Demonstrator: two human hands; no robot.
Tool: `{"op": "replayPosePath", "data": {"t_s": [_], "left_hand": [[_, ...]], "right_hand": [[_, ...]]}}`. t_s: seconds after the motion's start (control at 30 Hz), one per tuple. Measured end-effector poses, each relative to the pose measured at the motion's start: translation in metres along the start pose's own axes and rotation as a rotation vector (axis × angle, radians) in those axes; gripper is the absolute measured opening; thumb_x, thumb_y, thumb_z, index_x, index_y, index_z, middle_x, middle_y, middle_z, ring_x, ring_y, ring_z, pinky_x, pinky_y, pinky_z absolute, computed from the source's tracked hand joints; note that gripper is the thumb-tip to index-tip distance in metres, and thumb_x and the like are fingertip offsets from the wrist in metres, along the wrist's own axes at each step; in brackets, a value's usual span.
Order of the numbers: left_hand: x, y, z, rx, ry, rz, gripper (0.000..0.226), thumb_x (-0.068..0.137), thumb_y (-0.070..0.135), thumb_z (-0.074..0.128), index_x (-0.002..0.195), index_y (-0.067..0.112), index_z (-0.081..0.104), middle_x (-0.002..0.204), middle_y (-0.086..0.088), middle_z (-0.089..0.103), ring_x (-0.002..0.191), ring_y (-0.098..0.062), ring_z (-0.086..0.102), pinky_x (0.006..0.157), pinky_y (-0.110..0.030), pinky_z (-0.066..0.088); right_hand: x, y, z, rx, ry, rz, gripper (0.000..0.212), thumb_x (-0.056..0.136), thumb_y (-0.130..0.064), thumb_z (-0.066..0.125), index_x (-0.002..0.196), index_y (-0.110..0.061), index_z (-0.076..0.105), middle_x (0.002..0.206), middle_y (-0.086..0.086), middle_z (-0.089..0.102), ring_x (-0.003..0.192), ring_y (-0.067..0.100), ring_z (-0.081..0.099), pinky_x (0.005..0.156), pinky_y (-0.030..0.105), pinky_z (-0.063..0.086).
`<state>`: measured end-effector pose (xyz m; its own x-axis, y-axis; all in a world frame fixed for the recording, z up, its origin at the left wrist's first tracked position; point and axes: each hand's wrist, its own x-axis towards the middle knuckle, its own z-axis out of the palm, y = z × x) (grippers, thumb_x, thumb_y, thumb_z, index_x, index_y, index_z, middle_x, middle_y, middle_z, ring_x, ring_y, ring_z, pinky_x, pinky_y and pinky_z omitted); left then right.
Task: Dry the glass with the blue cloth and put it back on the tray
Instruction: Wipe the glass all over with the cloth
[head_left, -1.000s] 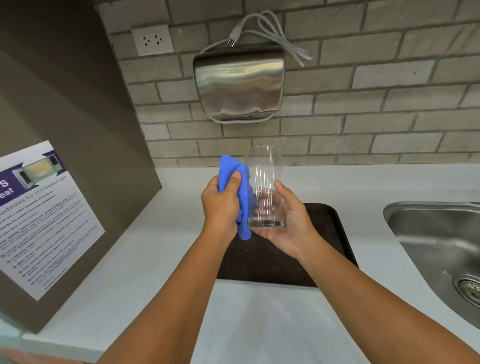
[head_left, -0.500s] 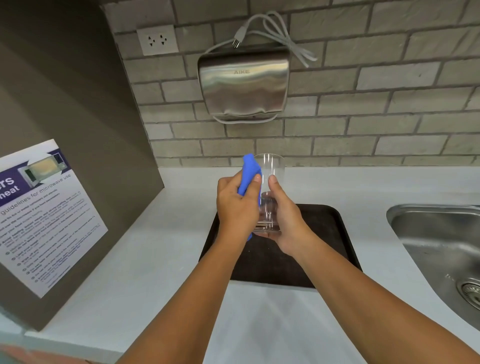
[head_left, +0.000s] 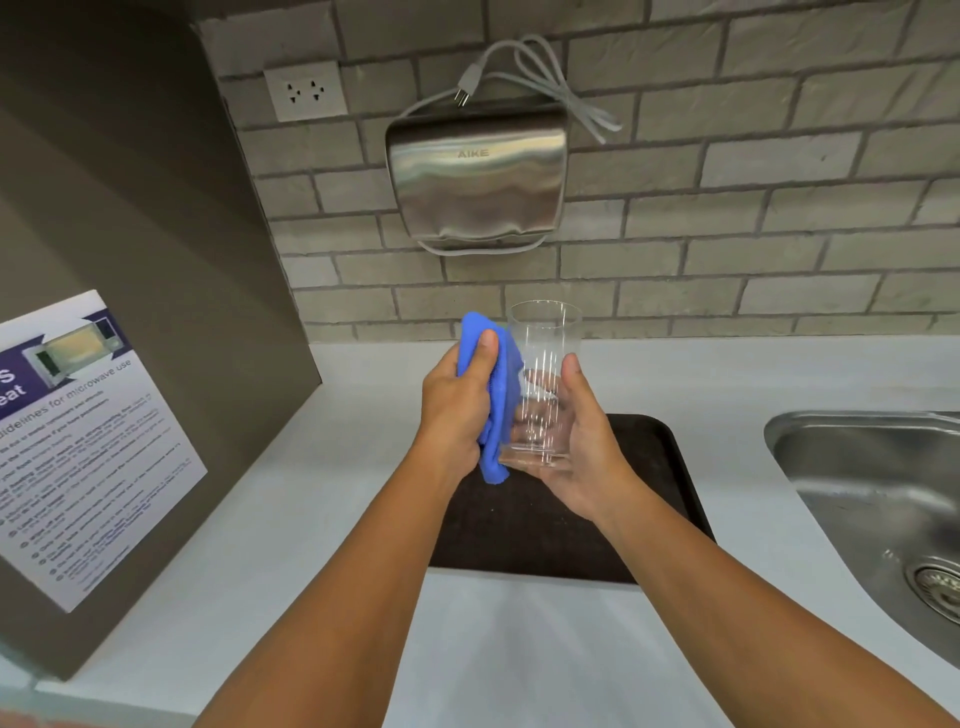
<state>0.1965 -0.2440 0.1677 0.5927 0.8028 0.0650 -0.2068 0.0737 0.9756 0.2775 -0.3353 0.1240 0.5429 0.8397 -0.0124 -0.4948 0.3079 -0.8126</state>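
— Holding what, the two hands?

— The right hand (head_left: 574, 441) is curled around the lower part of the glass (head_left: 540, 384), upright above the dark tray (head_left: 670, 467). The left hand (head_left: 457, 410) is closed on the blue cloth (head_left: 501, 395) and presses it to the glass's left side.

— Different from half a second ago?

— Yes. The glass is now higher and more uncovered; the left hand has moved off to the left.
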Motion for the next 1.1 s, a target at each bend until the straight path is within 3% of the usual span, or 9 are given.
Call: {"op": "replayPosePath", "data": {"t_s": [0.1, 0.2, 0.33, 0.43, 0.6, 0.73, 0.83, 0.97, 1.1], "left_hand": [[-0.008, 0.001, 0.004, 0.174, 0.030, 0.218, 0.019, 0.089, 0.047, 0.062, 0.078, 0.032, 0.066, 0.080, -0.001, 0.066, 0.061, -0.003, 0.064, 0.053, -0.016, 0.051], [-0.015, -0.001, 0.010, 0.379, 0.001, 0.381, 0.026, 0.090, 0.045, 0.061, 0.066, 0.035, 0.059, 0.088, 0.002, 0.050, 0.060, 0.006, 0.056, 0.052, -0.005, 0.042], [-0.010, 0.007, 0.008, 0.286, 0.007, 0.163, 0.038, 0.089, 0.054, 0.057, 0.070, 0.022, 0.061, 0.092, -0.009, 0.065, 0.065, -0.010, 0.067, 0.053, -0.024, 0.054], [-0.008, 0.008, 0.004, 0.128, -0.002, -0.064, 0.035, 0.089, 0.053, 0.060, 0.086, 0.019, 0.071, 0.090, -0.015, 0.076, 0.080, -0.032, 0.074, 0.071, -0.045, 0.062], [-0.009, -0.003, 0.003, 0.073, 0.071, -0.048, 0.025, 0.089, 0.048, 0.061, 0.073, 0.034, 0.074, 0.074, -0.002, 0.077, 0.066, -0.023, 0.073, 0.056, -0.033, 0.061], [-0.008, -0.008, 0.000, 0.079, 0.130, -0.001, 0.028, 0.092, 0.045, 0.059, 0.083, 0.022, 0.072, 0.078, -0.011, 0.068, 0.069, -0.026, 0.067, 0.067, -0.043, 0.061], [-0.009, -0.007, 0.001, 0.179, 0.185, 0.092, 0.036, 0.095, 0.042, 0.055, 0.087, 0.009, 0.065, 0.077, -0.012, 0.062, 0.064, -0.021, 0.062, 0.062, -0.036, 0.058], [-0.014, -0.003, 0.004, 0.372, 0.227, 0.251, 0.036, 0.097, 0.041, 0.051, 0.076, 0.012, 0.057, 0.093, -0.011, 0.058, 0.063, -0.013, 0.056, 0.058, -0.020, 0.043], [-0.024, -0.003, 0.014, 0.562, 0.143, 0.497, 0.025, 0.095, 0.041, 0.054, 0.098, 0.020, 0.066, 0.094, 0.010, 0.040, 0.074, -0.006, 0.055, 0.059, -0.007, 0.041]], "right_hand": [[-0.001, -0.002, 0.003, -0.023, 0.075, -0.010, 0.064, 0.065, -0.069, 0.066, 0.104, -0.019, 0.072, 0.098, 0.014, 0.074, 0.081, 0.030, 0.074, 0.078, 0.050, 0.059], [-0.001, -0.005, 0.005, -0.053, 0.131, -0.033, 0.075, 0.063, -0.067, 0.069, 0.114, -0.013, 0.062, 0.094, 0.014, 0.072, 0.075, 0.030, 0.072, 0.081, 0.054, 0.058], [-0.004, -0.006, 0.001, 0.015, 0.056, -0.001, 0.072, 0.071, -0.067, 0.063, 0.116, -0.011, 0.063, 0.086, 0.012, 0.074, 0.071, 0.027, 0.073, 0.069, 0.044, 0.060], [-0.005, -0.003, -0.003, 0.046, -0.015, 0.002, 0.064, 0.078, -0.067, 0.057, 0.109, -0.014, 0.072, 0.089, 0.012, 0.073, 0.077, 0.029, 0.072, 0.080, 0.050, 0.057], [-0.006, 0.002, 0.006, -0.045, 0.178, -0.009, 0.075, 0.067, -0.069, 0.068, 0.115, -0.011, 0.069, 0.101, 0.014, 0.074, 0.089, 0.033, 0.074, 0.081, 0.053, 0.060], [-0.004, 0.001, 0.010, -0.172, 0.329, -0.066, 0.059, 0.080, -0.062, 0.068, 0.107, -0.009, 0.067, 0.103, 0.022, 0.075, 0.086, 0.036, 0.075, 0.075, 0.049, 0.062], [-0.004, 0.000, 0.013, -0.215, 0.305, 0.014, 0.051, 0.087, -0.064, 0.056, 0.109, -0.019, 0.067, 0.101, 0.012, 0.078, 0.083, 0.027, 0.077, 0.063, 0.040, 0.062], [-0.006, 0.000, 0.019, -0.292, 0.216, 0.021, 0.062, 0.071, -0.069, 0.070, 0.107, -0.019, 0.066, 0.098, 0.007, 0.076, 0.079, 0.021, 0.077, 0.058, 0.033, 0.060], [-0.010, 0.001, 0.025, -0.229, 0.218, -0.025, 0.080, 0.064, -0.066, 0.072, 0.118, -0.007, 0.064, 0.110, 0.020, 0.073, 0.092, 0.028, 0.075, 0.075, 0.043, 0.061]]}}
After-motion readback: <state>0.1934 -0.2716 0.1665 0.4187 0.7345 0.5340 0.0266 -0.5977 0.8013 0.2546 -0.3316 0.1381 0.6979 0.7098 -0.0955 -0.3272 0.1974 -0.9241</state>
